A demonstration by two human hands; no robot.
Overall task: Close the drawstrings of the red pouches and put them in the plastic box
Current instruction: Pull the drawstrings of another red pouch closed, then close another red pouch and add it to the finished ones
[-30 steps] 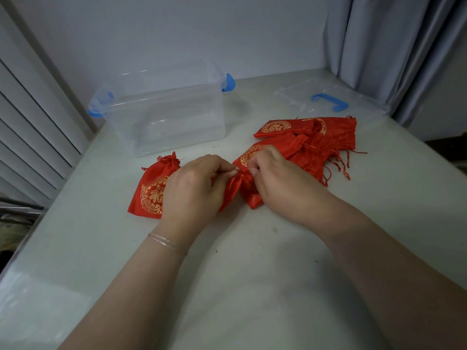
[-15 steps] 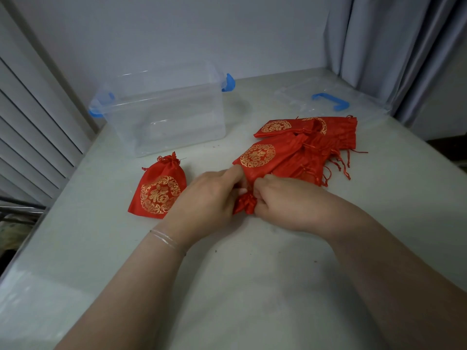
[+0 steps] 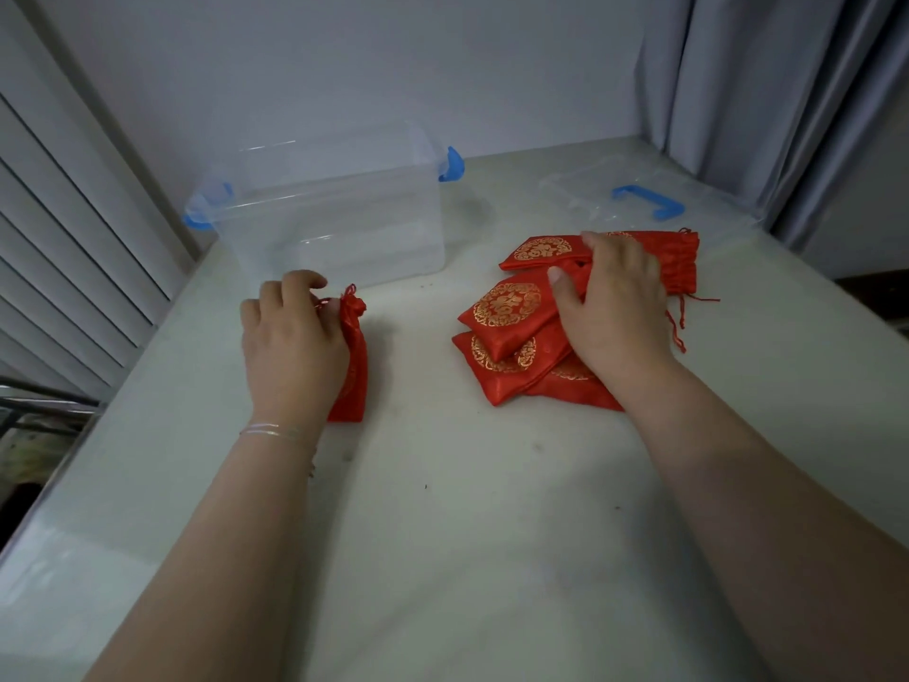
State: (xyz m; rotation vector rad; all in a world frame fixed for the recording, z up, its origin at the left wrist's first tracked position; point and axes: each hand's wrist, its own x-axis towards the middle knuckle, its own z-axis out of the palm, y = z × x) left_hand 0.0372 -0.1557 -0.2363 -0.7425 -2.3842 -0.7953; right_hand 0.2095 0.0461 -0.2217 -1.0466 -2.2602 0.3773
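Left hand [image 3: 290, 337] pinches cinched red pouch [image 3: 355, 356]; right hand [image 3: 615, 307] grips gold-patterned pouch pile [image 3: 511, 332].

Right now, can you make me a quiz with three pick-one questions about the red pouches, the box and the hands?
1. Where is the left hand?
A. in the box
B. on the lone pouch in front of the box
C. on the lid

2. What colour are the box's latches?
A. blue
B. green
C. yellow

3. What is inside the box?
A. three pouches
B. one pouch
C. nothing that shows

Answers:
1 B: its fingers lie over that pouch on the table.
2 A: both latches are blue.
3 C: the clear walls show no pouch inside; the rest lie in a pile under the right hand.
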